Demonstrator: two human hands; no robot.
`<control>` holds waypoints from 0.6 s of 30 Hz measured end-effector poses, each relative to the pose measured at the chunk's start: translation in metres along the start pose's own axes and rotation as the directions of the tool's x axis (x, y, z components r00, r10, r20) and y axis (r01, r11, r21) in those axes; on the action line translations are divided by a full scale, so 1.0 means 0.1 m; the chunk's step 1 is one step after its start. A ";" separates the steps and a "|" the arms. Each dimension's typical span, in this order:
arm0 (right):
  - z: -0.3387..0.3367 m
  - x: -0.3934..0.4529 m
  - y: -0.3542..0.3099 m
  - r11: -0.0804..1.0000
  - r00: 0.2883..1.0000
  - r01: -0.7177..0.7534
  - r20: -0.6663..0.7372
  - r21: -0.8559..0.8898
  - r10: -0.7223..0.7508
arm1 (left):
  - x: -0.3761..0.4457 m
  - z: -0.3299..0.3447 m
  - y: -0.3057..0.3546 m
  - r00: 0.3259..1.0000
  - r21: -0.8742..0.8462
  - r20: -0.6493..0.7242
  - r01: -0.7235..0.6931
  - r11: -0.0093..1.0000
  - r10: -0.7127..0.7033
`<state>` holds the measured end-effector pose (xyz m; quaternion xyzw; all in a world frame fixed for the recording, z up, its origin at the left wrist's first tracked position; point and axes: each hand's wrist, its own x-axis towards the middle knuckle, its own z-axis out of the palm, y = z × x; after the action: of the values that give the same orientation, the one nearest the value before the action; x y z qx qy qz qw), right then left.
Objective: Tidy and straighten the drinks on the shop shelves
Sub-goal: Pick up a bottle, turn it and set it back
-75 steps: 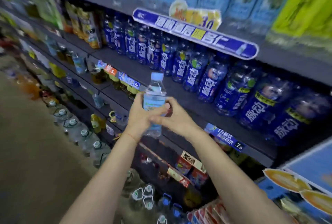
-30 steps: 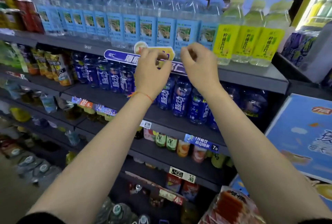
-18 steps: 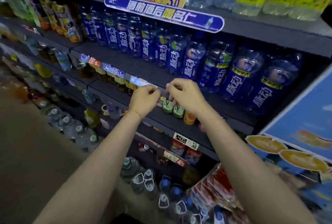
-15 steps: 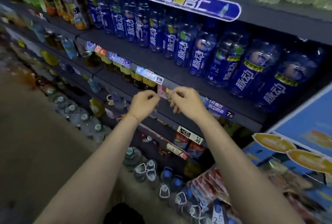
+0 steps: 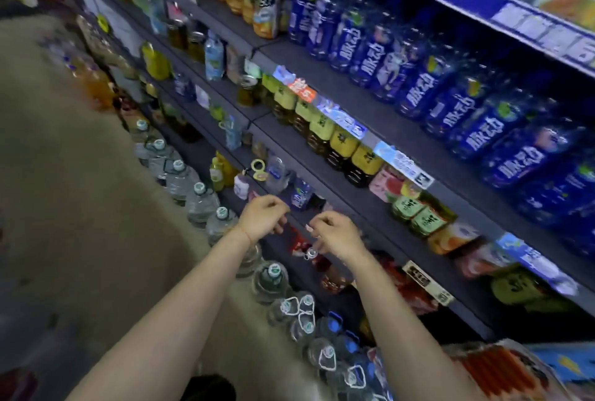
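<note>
My left hand (image 5: 262,217) and my right hand (image 5: 335,233) hover side by side in front of a low dark shelf (image 5: 363,207). Both have curled fingers and hold nothing. Just beyond my left hand stands a small bottle with a blue label (image 5: 301,196), apart from both hands. One shelf up runs a row of dark tea bottles with yellow labels (image 5: 335,143). Above that, blue sports drink bottles (image 5: 450,95) stand in a long row. The picture is blurred.
Large water jugs (image 5: 199,198) line the floor along the shelf foot, from the left to under my arms. Green-labelled bottles (image 5: 415,212) and pink cartons (image 5: 383,182) sit right of my hands. Price tags (image 5: 341,117) line the shelf edges. Beige floor (image 5: 64,207) lies left.
The water bottle I held went onto the top shelf. Since then both empty hands have dropped past the blue drinks to the lower shelf, and my view has swung down and left.
</note>
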<state>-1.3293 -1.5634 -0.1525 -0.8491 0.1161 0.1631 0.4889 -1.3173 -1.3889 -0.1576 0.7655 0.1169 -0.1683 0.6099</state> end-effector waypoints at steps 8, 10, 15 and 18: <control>0.83 0.54 -0.10 0.981 0.979 -0.193 -0.067 -0.037 0.190 | 0.65 -0.62 -0.31 0.992 -0.050 0.076 0.109 0.993 -0.105; 0.84 0.71 -0.04 0.968 0.962 -0.251 -0.112 0.005 0.250 | 0.84 -0.61 -0.35 0.986 -0.037 0.102 0.139 0.990 -0.134; 0.87 1.35 0.20 0.943 0.929 -0.331 -0.168 0.016 0.329 | 1.41 -0.40 -0.51 0.971 0.005 0.134 0.199 0.980 -0.198; 0.90 1.88 0.42 0.946 0.923 -0.323 -0.208 0.037 0.324 | 1.77 -0.25 -0.68 0.956 0.005 0.167 0.244 0.970 -0.241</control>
<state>-1.1857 -1.5134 -0.3016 -0.8302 0.3060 0.1503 0.4411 -1.1780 -1.3537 -0.2844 0.7237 0.1598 -0.3045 0.5983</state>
